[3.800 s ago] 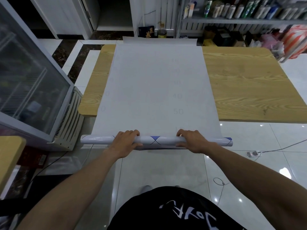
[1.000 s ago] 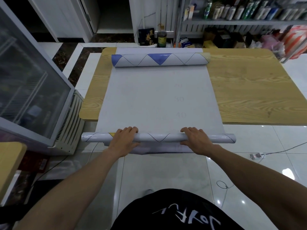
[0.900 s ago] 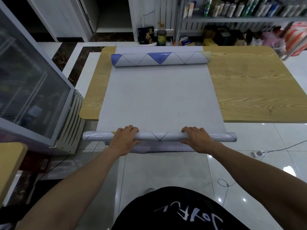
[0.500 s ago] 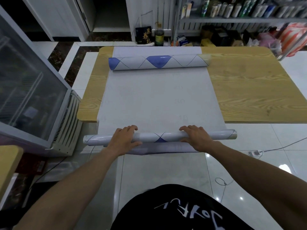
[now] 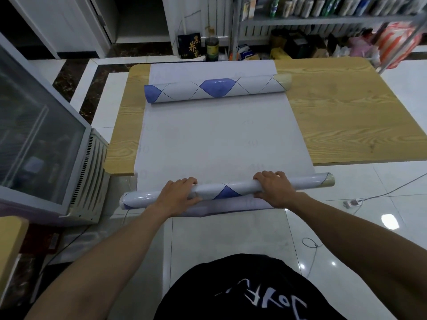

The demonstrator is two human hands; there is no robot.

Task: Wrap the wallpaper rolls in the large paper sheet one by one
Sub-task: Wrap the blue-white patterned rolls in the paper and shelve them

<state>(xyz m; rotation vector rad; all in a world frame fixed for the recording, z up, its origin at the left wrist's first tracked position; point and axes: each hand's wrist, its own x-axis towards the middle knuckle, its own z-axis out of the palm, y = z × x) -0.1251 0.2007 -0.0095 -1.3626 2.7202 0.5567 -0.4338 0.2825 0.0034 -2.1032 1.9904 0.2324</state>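
A large pale paper sheet (image 5: 217, 137) lies lengthwise over the wooden table (image 5: 342, 116) and hangs off its near edge. A thin wallpaper roll (image 5: 227, 188), white with blue diamonds, lies across the sheet's near end just off the table edge. My left hand (image 5: 178, 195) grips the roll left of its middle. My right hand (image 5: 273, 189) grips it right of the middle. The sheet's loose end curls under this roll. A thicker wallpaper roll (image 5: 217, 88) with the same pattern lies across the sheet's far end.
A glass-door cooler (image 5: 39, 139) stands at the left, close to the table. Shelves with bottles (image 5: 323, 10) and boxes line the back wall. A cable and plug (image 5: 351, 202) lie on the white tile floor at the right.
Since 3.8 s ago the thicker roll has come into view at the sheet's far end. Over the last second the near roll has turned under my hands; a blue diamond now faces up.
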